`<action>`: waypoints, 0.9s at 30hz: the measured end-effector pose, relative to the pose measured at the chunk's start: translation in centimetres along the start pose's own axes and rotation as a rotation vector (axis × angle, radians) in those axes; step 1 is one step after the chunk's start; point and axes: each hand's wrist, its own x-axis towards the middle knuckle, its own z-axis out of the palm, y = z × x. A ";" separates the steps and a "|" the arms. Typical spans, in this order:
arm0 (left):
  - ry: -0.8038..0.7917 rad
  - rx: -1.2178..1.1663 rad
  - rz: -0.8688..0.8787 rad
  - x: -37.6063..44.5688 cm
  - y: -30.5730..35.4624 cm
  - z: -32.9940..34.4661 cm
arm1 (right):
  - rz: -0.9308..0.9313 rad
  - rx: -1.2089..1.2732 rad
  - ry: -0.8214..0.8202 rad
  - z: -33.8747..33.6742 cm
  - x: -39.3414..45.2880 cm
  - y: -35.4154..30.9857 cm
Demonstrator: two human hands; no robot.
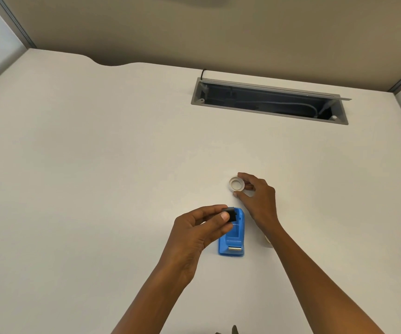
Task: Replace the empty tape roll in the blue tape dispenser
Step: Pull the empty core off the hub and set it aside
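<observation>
The blue tape dispenser (232, 238) stands on the white desk (98, 165), its metal cutter toward me and its roll bay open. My left hand (199, 231) hovers just left of and above it, pinching a small black spindle (303, 214) between thumb and fingers. Farther back and to the right, my right hand (257, 198) grips a whitish tape roll (236, 184) at the desk surface, thumb and forefinger around its rim. Another pale roll (268, 241) peeks out from behind my right forearm, mostly hidden.
An open grey cable tray (267, 100) with wires inside is sunk into the desk at the back right. Partition walls close the desk at the back and both sides. A dark object tip (234, 330) shows at the bottom edge.
</observation>
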 end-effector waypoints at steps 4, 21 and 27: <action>0.001 0.000 -0.003 0.0 -0.1 -0.1 | -0.012 -0.008 0.001 0.1 0.0 0.1; -0.010 0.008 -0.011 -0.1 -0.1 0.1 | 0.009 0.106 0.039 -1.4 -0.7 0.5; -0.032 0.009 -0.010 -0.2 -0.2 0.3 | 0.029 0.089 0.078 -4.4 -2.6 1.8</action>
